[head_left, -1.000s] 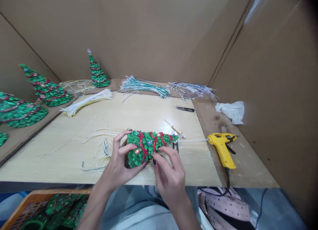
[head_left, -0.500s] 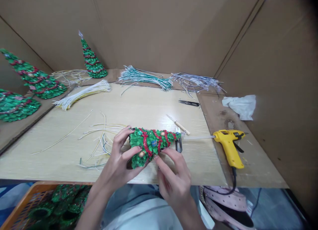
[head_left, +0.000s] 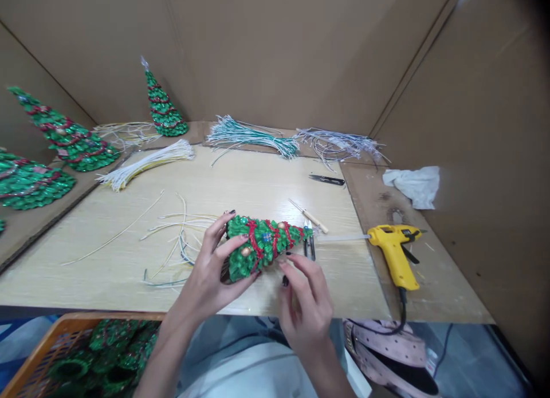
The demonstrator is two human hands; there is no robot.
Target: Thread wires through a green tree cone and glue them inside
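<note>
A small green tree with red garlands and gold balls [head_left: 253, 246] lies on its side above the table, its tip to the right. My left hand [head_left: 217, 272] grips it around the wide base, fingers on top and thumb beneath. Just below and right of the tree is my right hand [head_left: 305, 295], fingers bent and brought near each other; anything tiny between them cannot be made out. Wires, white, yellow and green [head_left: 183, 237], trail over the table left of the tree. Behind its tip lie a pointed tool with a wooden handle [head_left: 315, 219] and small snips [head_left: 312, 249].
A yellow glue gun [head_left: 395, 252] lies at the right, near a white cloth [head_left: 415, 186]. Black snips [head_left: 327, 180] and wire bundles [head_left: 253, 136] are at the back. Several trees [head_left: 165, 111] stand at the left. An orange basket [head_left: 51, 341] of trees sits below the table edge.
My right hand has come away from the tree's lower side, down and to the right. The tree has tilted slightly upward in my left hand. The view has shifted a little.
</note>
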